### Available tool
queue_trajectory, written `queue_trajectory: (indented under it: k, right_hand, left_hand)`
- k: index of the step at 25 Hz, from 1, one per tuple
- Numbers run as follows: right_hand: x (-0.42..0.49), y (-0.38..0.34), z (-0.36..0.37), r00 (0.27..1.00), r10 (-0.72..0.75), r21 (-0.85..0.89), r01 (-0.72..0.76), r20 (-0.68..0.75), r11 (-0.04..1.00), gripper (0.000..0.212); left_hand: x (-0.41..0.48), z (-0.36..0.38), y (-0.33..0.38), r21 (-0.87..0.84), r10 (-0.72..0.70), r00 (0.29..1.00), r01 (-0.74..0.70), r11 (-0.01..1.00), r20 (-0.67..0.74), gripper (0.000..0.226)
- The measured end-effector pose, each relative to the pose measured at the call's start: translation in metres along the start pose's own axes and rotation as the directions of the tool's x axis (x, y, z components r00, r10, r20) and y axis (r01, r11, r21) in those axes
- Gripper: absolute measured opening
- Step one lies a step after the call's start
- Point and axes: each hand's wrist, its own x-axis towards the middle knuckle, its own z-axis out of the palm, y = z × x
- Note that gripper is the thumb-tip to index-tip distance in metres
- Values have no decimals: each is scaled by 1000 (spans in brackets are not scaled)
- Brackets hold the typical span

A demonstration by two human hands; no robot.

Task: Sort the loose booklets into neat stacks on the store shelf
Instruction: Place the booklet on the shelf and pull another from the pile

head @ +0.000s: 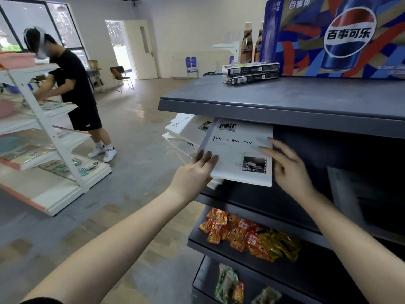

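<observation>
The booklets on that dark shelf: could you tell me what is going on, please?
A person has both hands on a white "Time & Memory" booklet lying atop others on the dark shelf. The left hand covers its near-left corner, thumb hidden; the right hand lies flat on its right side. More booklets sit fanned behind.
</observation>
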Motion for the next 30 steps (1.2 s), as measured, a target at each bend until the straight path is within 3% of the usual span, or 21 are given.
queue_trajectory:
  k: [2,3,6,8,11,14,18,21,26,30]
  right_hand:
    - [-15,-8,-13,988,67,103,-53,-139,993,48]
    - [-19,-11,-17,992,72,130,-59,-103,990,43]
    - [-20,-9,-14,958,0,26,-8,286,1000,54]
    - [-23,0,-1,935,-30,-83,63,354,995,58]
    - [-29,4,9,961,6,-72,15,278,997,51]
    - [-37,6,5,981,22,-73,-8,193,997,49]
    - [-49,21,-24,995,6,-138,8,104,990,46]
    - [-65,39,-58,997,35,-203,-21,67,979,40]
    - [-120,65,-128,976,206,-278,-179,71,944,42]
    - [-176,81,-173,924,381,-341,-347,34,874,43]
  left_hand:
    - [5,4,10,53,0,997,4,999,-73,67]
    - [8,8,12,64,-7,992,15,998,-123,63]
    - [14,22,18,23,-65,974,72,997,-215,46]
    - [17,29,22,-25,-116,975,113,993,-191,46]
    - [19,30,22,-110,-83,987,68,992,-136,59]
    - [22,25,25,-80,71,976,-89,993,-208,38]
    - [40,37,52,-324,86,969,-161,932,-233,47]
    - [59,53,89,-409,98,969,-187,893,-227,44]
    - [87,71,175,-586,200,942,-326,742,-271,36]
    - [89,95,246,-732,257,942,-331,595,-218,32]
